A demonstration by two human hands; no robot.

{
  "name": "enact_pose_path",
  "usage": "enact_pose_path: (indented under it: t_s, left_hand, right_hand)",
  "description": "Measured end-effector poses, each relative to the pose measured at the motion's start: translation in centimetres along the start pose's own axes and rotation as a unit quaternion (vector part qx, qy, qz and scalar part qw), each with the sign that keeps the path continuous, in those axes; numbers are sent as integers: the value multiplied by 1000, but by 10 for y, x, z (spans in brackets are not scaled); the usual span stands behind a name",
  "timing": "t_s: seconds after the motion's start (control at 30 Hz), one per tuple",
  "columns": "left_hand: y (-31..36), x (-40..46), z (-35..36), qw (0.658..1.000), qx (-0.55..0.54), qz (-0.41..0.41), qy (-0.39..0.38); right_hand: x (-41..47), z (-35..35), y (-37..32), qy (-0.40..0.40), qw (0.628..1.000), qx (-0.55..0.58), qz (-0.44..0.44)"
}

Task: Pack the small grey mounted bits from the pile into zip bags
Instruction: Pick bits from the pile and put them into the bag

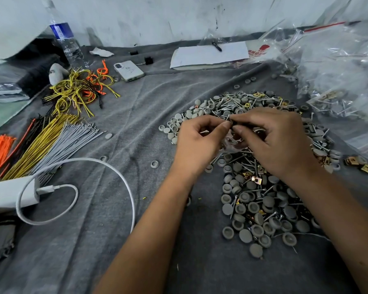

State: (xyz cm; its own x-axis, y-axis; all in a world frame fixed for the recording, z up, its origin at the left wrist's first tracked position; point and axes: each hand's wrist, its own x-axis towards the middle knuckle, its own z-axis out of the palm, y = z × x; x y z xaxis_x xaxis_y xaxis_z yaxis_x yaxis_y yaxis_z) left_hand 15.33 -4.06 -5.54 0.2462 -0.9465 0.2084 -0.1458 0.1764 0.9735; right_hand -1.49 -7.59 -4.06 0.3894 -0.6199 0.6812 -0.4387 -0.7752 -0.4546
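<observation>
Both hands meet above the middle of the pile (253, 166) of small grey bits, screws and brass clips, which lies on the grey cloth of the worktop (115, 240). The left hand (197, 143) has its fingers (225, 124) curled, and thumb and forefinger pinch something small and dark at the tips. The right hand (278, 141) also curls its fingers (237, 129) toward the same spot, so the two sets of fingertips almost touch. Just under them a thin, clear piece of plastic shows, which I take to be a small zip bag (232, 143); whether the mouth is open I cannot tell, because the fingers hide it.

My judgement is that the step in hand is the filling of one bag: the hands seem to hold the bag and to put parts into it. Something thin also glints inside the left palm, but it is too small to name.

The loose grey bits lie all around and below the fingers, most of them nearer to the person than the fingertips, and some beyond them. A heap of clear bags (338, 71) is far to the right of the right fingers.

The next move probably calls for one hand to keep the bag open while the other goes down for more grey bits, taking care not to catch the screws mixed among them.
</observation>
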Motion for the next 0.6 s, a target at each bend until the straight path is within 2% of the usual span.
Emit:
enact_pose_path:
  t_s: [0.2,0.43,0.6]
  left_hand:
    - [0,0,3,997,-67,-36,-14]
    - [0,-1,3,999,-32,-28,-18]
    - [2,-1,4,999,-30,-16,-5]
  right_hand:
    - [0,2,-1,-9,1000,-26,-14]
    - [-1,3,1,-6,1000,-19,-18]
    - [0,0,0,-24,999,32,-7]
